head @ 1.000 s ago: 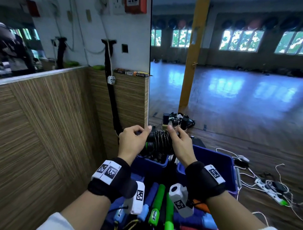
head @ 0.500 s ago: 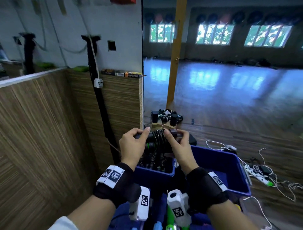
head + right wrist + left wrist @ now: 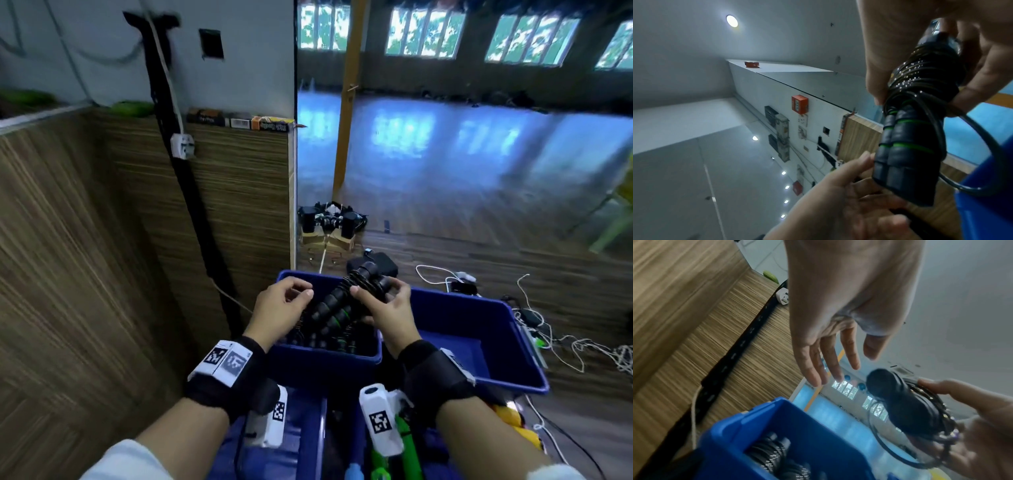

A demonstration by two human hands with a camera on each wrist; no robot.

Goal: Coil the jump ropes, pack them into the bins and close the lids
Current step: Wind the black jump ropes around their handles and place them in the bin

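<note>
room: gym hall with a glossy floor (image 3: 445,178) beyond a wood-panelled wall (image 3: 85,240); blue bins stand on the floor below the hands.
what changed: half a second ago both hands clamped the bundled jump rope (image 3: 346,305) level above the bins; now it tilts down over the left bin (image 3: 329,358), handle ends lowest.
left hand: left hand (image 3: 279,311) has let go; its fingers (image 3: 813,363) are straight and loosely spread, just beside the handles, holding nothing.
right hand: right hand (image 3: 387,310) alone carries the bundle, thumb and fingers (image 3: 978,84) curled round the wrapped cord at its upper end.
bundle: two black handles with green rings side by side, cord wound round them, one loop hanging slack.
bin state: left bin already holds several dark coiled ropes; right bin (image 3: 507,346) looks mostly bare inside.
meaning: coiling of this rope seems finished; it is likely about to drop in; no lid visible yet.
</note>
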